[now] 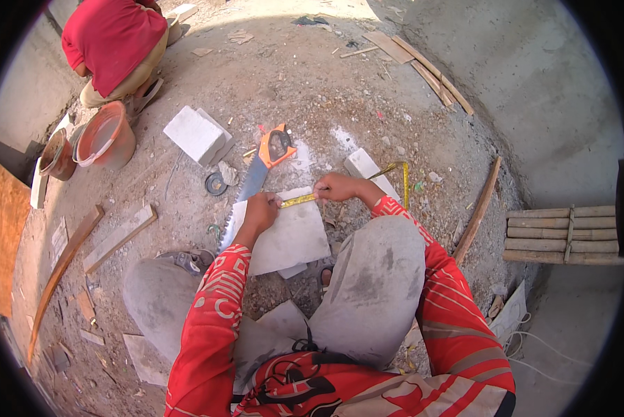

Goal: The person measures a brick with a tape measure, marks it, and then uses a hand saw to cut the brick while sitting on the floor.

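A yellow tape measure [298, 201] is stretched over the far edge of a pale block [294, 240] in front of my knees. My left hand [261, 211] pinches the tape at the block's far left corner. At the right corner my right hand [335, 187] is closed on the same tape. More of the yellow blade loops away beyond my right wrist and bends down toward the ground. Just left of the block lies a hand saw [255, 177] with an orange and black handle, its toothed blade running under or beside the block near my left hand.
White blocks [194, 135] lie farther off, with another [369, 170] beyond my right hand. A black ring [215, 183] rests left of the saw. Buckets [115, 142] stand near a crouching person [114, 45]. Wood strips [121, 238] and a bamboo bundle [562, 233] lie at the sides.
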### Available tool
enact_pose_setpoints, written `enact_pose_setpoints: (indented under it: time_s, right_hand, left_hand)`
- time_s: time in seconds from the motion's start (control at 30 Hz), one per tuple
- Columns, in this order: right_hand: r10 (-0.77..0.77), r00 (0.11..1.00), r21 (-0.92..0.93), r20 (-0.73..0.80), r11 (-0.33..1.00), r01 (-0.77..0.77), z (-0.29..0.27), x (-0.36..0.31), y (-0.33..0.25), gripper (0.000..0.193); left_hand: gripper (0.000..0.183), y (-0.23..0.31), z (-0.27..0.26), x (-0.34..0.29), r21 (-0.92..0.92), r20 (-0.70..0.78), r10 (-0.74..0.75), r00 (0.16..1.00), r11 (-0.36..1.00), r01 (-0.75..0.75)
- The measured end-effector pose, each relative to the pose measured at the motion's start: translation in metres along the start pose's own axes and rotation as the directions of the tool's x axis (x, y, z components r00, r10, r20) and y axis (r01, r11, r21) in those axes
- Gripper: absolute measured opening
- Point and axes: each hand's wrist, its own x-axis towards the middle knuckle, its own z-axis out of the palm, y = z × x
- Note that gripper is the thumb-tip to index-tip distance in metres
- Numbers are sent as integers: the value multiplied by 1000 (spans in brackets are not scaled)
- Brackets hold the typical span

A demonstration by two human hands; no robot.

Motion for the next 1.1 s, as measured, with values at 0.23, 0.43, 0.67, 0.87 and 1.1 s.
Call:
enact_pose_setpoints:
  time_s: [0.23,0.43,0.67,0.87,1.1]
  right_hand:
    - [36,989,158,144,986,-59,-16,-7,25,26]
    - [43,980,72,195,996,-58,-17,-11,15,28]
    - [108,993,20,51,994,-109,-7,-10,-9,27]
    - [6,999,-97,-50,995,-10,-7,-7,0,27]
    - [-54,991,-161,-125,986,34,-4,-4,0,22]
  left_hand:
    - [13,0,-1,-2,64,-95,33,995,998,-27]
    - [13,2,-7,-7,111,-184,100,978,991,-81]
    - [12,-5,-10,-10,186,-229,127,965,979,-85]
    - [11,-10,-8,-6,164,-252,88,964,985,-47]
    - [12,-13,-7,-6,155,-265,82,961,987,-42]
